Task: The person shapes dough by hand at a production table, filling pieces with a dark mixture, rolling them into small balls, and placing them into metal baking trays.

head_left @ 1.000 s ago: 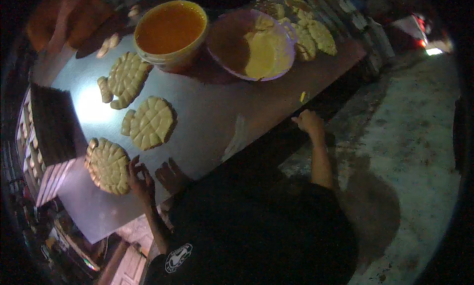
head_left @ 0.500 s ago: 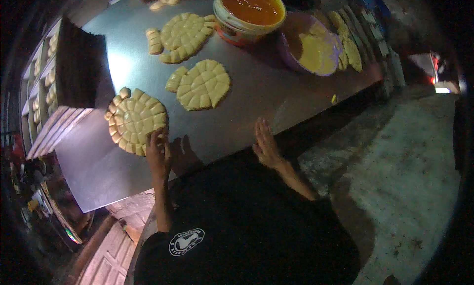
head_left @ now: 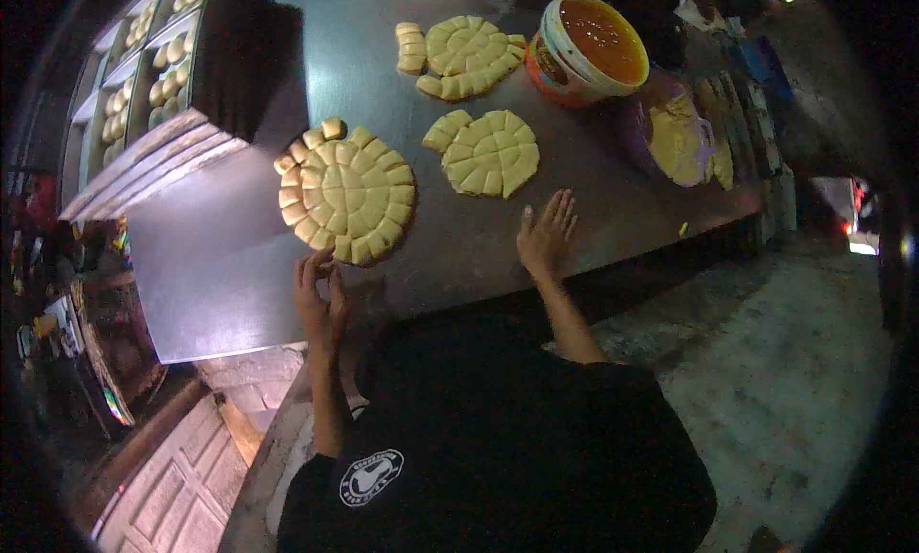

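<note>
On the steel table (head_left: 220, 275) lies a large scored dough round (head_left: 349, 194) of small pale pieces. My left hand (head_left: 316, 285) is at its near edge, fingers bent and apart with nothing visible between them; whether a fingertip touches the dough I cannot tell. My right hand (head_left: 548, 232) is held palm down over the table near the front edge, fingers stretched out, below a second, smaller round (head_left: 488, 156). Behind that one is a third dough shape (head_left: 469, 50) with loose side pieces.
A bucket (head_left: 598, 41) of orange liquid stands at back right, beside a purple bowl (head_left: 704, 146) with yellow mixture and more flat dough. Stacked trays (head_left: 158, 165) holding dough balls stand at left. Concrete floor (head_left: 785, 390) shows right of the table.
The view has swung, shifting the table's contents rightward. My right hand has left the table's right edge, moved forward and left, and straightened its fingers. My left hand stays by the large round.
</note>
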A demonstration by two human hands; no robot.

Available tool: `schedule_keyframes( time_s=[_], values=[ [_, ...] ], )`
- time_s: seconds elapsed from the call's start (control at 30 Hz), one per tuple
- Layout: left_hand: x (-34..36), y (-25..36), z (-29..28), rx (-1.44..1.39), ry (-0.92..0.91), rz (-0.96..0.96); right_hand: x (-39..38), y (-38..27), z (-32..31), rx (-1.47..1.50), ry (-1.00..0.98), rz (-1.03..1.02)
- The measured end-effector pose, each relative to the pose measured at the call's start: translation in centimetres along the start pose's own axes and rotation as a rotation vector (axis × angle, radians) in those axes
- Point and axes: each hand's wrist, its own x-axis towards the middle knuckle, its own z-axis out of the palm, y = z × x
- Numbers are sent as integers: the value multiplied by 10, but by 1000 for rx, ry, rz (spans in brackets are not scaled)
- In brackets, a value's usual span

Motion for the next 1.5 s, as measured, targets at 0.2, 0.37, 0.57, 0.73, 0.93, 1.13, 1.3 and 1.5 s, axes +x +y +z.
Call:
schedule_keyframes(
  time_s=[0.2, 0.37, 0.57, 0.73, 0.93, 1.13, 1.3, 1.5],
  values=[
    [20, 22, 37, -60, -150, 31, -27, -45, -40, 57, -349, -342],
    [26, 27, 53, 14, -271, 122, 4, 203, -21, -105, -23, -92],
    [28, 56, 82, 45, -248, 158, 57, 74, -15, -89, -32, 523],
    [26, 133, 176, 96, -454, 380, -39, 5, -6, -68, -292, -413],
    [-52, 131, 279, 455, -944, 660, 63, 211, -47, 191, -129, -308],
    [-17, 158, 380, 686, -741, 754, 114, 188, -27, -10, -82, -77],
    [-41, 120, 341, 635, -726, 730, 56, 187, -51, 132, -322, -670],
    [-54, 101, 237, 778, -587, 334, 109, 229, -44, 169, -265, -628]
  ],
)
